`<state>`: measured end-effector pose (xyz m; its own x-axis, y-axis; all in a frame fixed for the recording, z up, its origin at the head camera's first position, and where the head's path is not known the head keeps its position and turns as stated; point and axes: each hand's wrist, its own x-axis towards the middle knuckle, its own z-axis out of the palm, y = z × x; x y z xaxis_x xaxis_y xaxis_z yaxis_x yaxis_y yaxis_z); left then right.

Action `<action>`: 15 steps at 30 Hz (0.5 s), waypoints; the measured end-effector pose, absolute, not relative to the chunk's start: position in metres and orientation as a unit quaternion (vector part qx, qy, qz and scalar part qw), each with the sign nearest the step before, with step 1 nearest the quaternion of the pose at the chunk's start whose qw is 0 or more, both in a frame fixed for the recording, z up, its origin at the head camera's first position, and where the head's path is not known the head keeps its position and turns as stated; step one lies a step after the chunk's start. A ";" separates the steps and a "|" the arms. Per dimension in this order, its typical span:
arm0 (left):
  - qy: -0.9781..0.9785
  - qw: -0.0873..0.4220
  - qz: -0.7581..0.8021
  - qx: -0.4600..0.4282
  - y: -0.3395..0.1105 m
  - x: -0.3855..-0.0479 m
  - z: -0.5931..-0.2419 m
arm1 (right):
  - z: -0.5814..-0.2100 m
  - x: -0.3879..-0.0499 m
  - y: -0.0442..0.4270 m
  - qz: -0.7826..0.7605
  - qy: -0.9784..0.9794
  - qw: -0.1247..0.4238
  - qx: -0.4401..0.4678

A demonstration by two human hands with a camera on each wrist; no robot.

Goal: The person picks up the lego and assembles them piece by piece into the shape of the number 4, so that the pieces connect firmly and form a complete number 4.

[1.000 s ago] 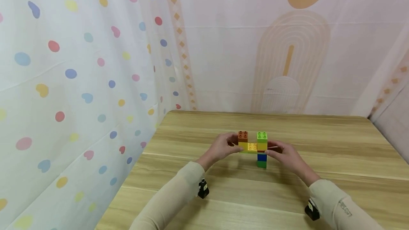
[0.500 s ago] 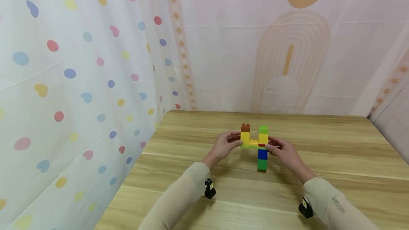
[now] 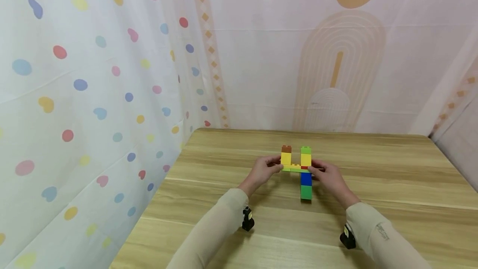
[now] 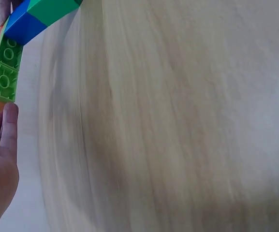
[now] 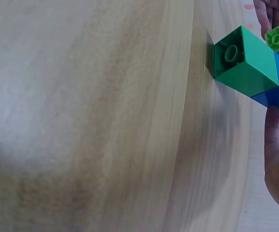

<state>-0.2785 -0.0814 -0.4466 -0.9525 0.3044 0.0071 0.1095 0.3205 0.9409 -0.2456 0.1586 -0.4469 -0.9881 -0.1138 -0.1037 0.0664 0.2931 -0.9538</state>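
Both hands hold a structure of toy building bricks above the table. Its lime plate [image 3: 295, 169] carries a yellow brick [image 3: 286, 158] topped by brown at left and a yellow-and-lime stack at right. Below the right end hang a blue brick [image 3: 306, 179] and a green brick [image 3: 306, 192]. My left hand [image 3: 260, 172] pinches the left end. My right hand [image 3: 331, 179] pinches the right end near a thin red piece. In the right wrist view, the hollow underside of the green brick [image 5: 230, 54] shows. Hollow studs under the lime plate [image 4: 6, 67] appear in the left wrist view.
The wooden table [image 3: 239, 144] reaches back to a patterned curtain [image 3: 261, 74]. Another curtain with coloured dots [image 3: 93, 115] hangs along the left side. Small black devices [image 3: 248, 219] sit at the sleeve cuffs.
The brick structure has tilted back, so its front faces show more and its top studs less. Both forearms have drawn slightly inward; the hands keep their hold.
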 end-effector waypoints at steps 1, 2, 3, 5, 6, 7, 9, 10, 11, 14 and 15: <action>0.810 0.086 0.565 0.128 -0.081 -0.279 -0.447 | -0.448 -0.246 0.158 -0.592 0.802 0.076 -0.016; 0.812 0.086 0.563 0.129 -0.082 -0.280 -0.447 | -0.448 -0.247 0.158 -0.589 0.804 0.078 -0.018; 0.812 0.086 0.562 0.129 -0.082 -0.280 -0.448 | -0.449 -0.247 0.158 -0.585 0.807 0.080 -0.021; 0.815 0.089 0.558 0.129 -0.081 -0.282 -0.448 | -0.450 -0.248 0.158 -0.583 0.808 0.081 -0.022; 0.817 0.090 0.554 0.128 -0.081 -0.282 -0.449 | -0.450 -0.248 0.158 -0.583 0.808 0.080 -0.024; 0.819 0.091 0.552 0.127 -0.081 -0.283 -0.449 | -0.451 -0.249 0.158 -0.582 0.809 0.079 -0.026; 0.824 0.095 0.545 0.125 -0.080 -0.284 -0.450 | -0.452 -0.249 0.159 -0.578 0.812 0.075 -0.032; 0.827 0.096 0.540 0.124 -0.080 -0.284 -0.450 | -0.453 -0.249 0.159 -0.577 0.813 0.073 -0.034; 0.829 0.098 0.536 0.124 -0.080 -0.284 -0.450 | -0.453 -0.249 0.159 -0.574 0.815 0.071 -0.038; 0.835 0.105 0.525 0.126 -0.080 -0.284 -0.450 | -0.456 -0.250 0.158 -0.563 0.823 0.068 -0.045; 0.835 0.108 0.525 0.126 -0.080 -0.284 -0.450 | -0.457 -0.251 0.158 -0.560 0.824 0.070 -0.044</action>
<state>-0.2841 -0.0802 -0.4503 -0.9451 0.3235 -0.0471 0.0977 0.4169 0.9037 -0.2508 0.1584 -0.4572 -0.9864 -0.1510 -0.0655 0.0054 0.3682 -0.9297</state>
